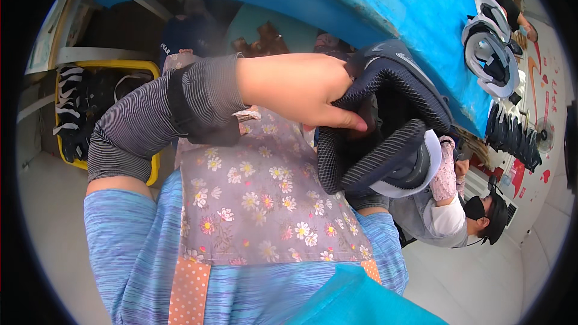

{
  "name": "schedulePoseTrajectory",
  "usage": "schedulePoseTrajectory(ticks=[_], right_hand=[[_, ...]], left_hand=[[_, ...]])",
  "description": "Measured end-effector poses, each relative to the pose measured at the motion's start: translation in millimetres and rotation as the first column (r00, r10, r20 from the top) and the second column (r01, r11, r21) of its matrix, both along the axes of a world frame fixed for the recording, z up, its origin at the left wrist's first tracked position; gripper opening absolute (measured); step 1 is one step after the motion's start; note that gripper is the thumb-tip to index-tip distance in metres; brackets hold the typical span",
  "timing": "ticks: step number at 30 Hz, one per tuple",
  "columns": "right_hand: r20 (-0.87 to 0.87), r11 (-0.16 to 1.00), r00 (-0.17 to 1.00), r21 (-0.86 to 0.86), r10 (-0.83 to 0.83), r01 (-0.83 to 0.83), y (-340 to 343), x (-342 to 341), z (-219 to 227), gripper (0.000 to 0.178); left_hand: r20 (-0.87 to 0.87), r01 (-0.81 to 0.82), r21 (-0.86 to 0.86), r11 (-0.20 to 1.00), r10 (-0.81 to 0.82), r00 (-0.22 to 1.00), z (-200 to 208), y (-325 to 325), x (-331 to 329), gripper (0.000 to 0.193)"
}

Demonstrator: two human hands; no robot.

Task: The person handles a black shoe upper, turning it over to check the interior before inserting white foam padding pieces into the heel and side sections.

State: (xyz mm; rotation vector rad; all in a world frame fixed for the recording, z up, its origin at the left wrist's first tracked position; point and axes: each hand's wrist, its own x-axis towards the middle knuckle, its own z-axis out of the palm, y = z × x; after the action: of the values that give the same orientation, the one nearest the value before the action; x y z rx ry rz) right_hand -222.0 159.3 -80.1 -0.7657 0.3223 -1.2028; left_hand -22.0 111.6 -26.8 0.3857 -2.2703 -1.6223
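Note:
My left hand (301, 87), reaching across in a striped sleeve, is closed on the rim of a dark helmet (403, 144). Its thumb lies inside the opening, against the inner padding, while the other fingers are mostly out of sight. Black mesh padding lines the helmet, and a pale grey-white edge runs along its lower right side. The helmet is tilted with its opening toward me, in front of my floral apron (265, 192). Only a bit of striped sleeve shows below the helmet on my right side; my right hand is hidden.
A blue-covered table (385, 0) runs along the far side, with grey-white helmet shells (490, 54) on it. Black padded pieces (515, 135) hang at its right end. At left stands a yellow crate (153, 171) of black parts. A co-worker (451, 216) sits at right.

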Motion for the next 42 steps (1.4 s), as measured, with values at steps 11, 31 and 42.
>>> schedulePoseTrajectory(ticks=[11,31,42], right_hand=[[-0.213,0.975,0.957,-0.151,-0.195,0.165,13,1,17,0.024],[-0.422,0.906,0.887,-0.423,-0.188,-0.009,-10,-28,46,0.023],[-0.209,0.968,0.976,-0.25,-0.064,0.01,-20,-13,31,0.024]], left_hand=[[-0.221,-0.249,-0.155,0.956,0.212,0.952,20,-3,10,0.025],[-0.254,-0.053,-0.333,0.941,-0.036,0.967,19,7,2,0.061],[-0.237,-0.243,-0.29,0.926,0.177,0.955,7,-15,15,0.022]])
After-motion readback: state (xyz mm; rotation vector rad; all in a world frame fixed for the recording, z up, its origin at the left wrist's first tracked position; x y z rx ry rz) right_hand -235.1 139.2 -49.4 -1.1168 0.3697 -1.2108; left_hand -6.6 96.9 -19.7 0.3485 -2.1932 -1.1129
